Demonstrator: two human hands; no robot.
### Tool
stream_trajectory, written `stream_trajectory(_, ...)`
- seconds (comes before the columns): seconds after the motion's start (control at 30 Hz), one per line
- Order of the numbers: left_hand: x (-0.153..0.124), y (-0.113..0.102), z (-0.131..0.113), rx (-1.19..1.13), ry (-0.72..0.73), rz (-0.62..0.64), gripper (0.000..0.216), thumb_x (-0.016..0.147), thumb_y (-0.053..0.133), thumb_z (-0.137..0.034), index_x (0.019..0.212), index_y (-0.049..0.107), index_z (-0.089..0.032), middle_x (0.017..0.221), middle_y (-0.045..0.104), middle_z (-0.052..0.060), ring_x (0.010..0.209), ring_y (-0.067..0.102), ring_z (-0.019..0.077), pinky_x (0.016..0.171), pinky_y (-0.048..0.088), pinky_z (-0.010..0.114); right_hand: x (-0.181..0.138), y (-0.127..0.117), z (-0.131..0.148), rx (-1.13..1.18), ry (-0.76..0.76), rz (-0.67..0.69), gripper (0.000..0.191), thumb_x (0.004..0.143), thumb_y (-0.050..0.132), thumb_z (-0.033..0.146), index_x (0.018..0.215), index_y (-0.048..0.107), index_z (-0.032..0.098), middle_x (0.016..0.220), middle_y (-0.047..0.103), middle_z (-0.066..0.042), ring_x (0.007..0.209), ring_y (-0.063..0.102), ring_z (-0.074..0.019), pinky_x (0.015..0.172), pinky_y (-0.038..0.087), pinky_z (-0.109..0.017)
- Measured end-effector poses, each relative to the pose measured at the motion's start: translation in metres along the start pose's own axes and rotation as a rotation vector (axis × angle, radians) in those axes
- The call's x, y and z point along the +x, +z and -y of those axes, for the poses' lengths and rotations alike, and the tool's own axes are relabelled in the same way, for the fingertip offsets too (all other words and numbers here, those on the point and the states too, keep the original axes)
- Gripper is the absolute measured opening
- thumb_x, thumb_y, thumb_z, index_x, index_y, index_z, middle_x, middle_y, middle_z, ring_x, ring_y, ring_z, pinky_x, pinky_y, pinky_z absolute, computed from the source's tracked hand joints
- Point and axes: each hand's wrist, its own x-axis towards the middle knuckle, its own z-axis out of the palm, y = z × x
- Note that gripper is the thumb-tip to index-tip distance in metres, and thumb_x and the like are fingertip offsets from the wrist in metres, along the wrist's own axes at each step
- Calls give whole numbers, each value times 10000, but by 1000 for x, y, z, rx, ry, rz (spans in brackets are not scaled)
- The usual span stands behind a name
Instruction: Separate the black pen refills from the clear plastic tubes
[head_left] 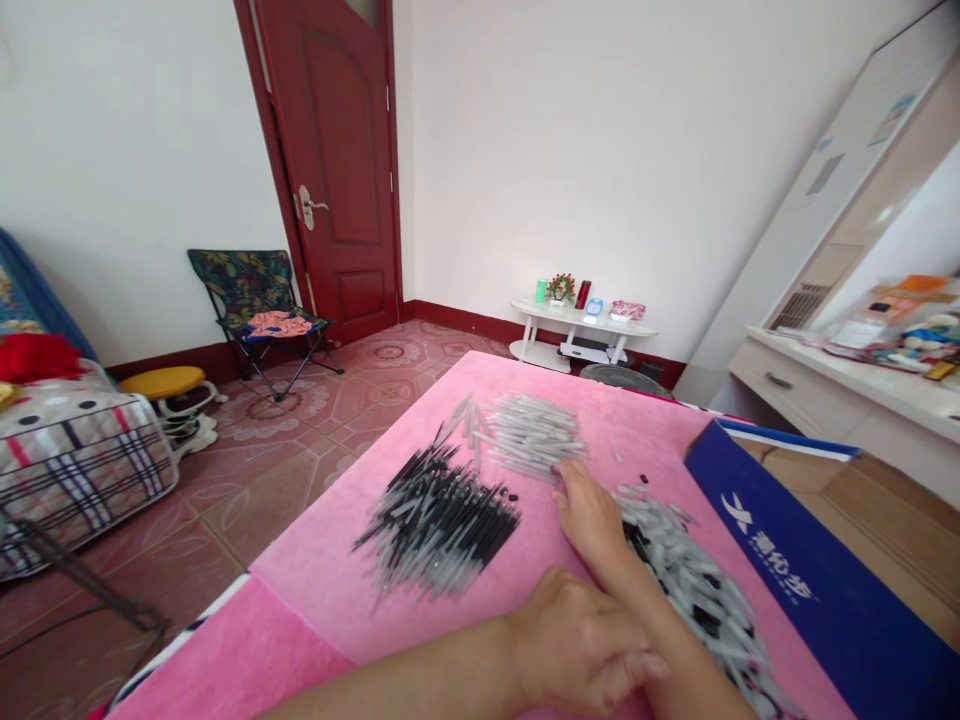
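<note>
My right hand [592, 515] reaches forward over the pink cloth [330, 570]. Its fingers are bent down and pressed together at the near edge of a heap of clear pen barrels [529, 432]; what they pinch is hidden. My left hand [581, 640] lies lower, its fingers curled against my right wrist, with any contents hidden. A pile of black refills [439, 525] lies left of my right hand. A long heap of grey and black pens [694, 580] runs along the right of my right forearm.
A blue cardboard box [780, 560] stands open at the table's right edge. Beyond it is a white dresser [840, 385] with clutter on top. A folding chair [251, 300], a yellow stool [161, 382], a red door [337, 160] and a low white table [581, 325] stand on the tiled floor.
</note>
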Motion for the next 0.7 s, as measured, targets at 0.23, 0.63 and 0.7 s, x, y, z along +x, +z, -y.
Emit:
stream_trajectory(0.23, 9, -11, 6, -341, -430, -262, 454, 841, 352, -428, 599, 599, -133, 491, 500, 15, 483, 458, 99, 511, 358, 214, 5, 1, 1, -51, 7, 129, 184, 808, 410, 220, 926, 551, 213, 965, 565, -56, 786, 570, -178, 596, 332, -258)
stream_trajectory(0.63, 24, -45, 52, -834, -694, -726, 417, 729, 565, -425, 1016, 580, -122, 729, 576, 28, 564, 496, 77, 497, 368, 178, -6, -31, 9, 418, -63, -117, 127, 754, 472, 238, 809, 578, 197, 811, 609, -22, 698, 539, -145, 627, 371, -236)
stream_trajectory(0.7, 25, -57, 56, -792, -674, -733, 392, 719, 572, -431, 935, 621, -107, 673, 570, 19, 529, 474, 71, 478, 358, 176, -7, -29, 17, 527, -84, -120, 142, 756, 481, 248, 851, 570, 192, 816, 610, -23, 688, 539, -143, 633, 380, -240)
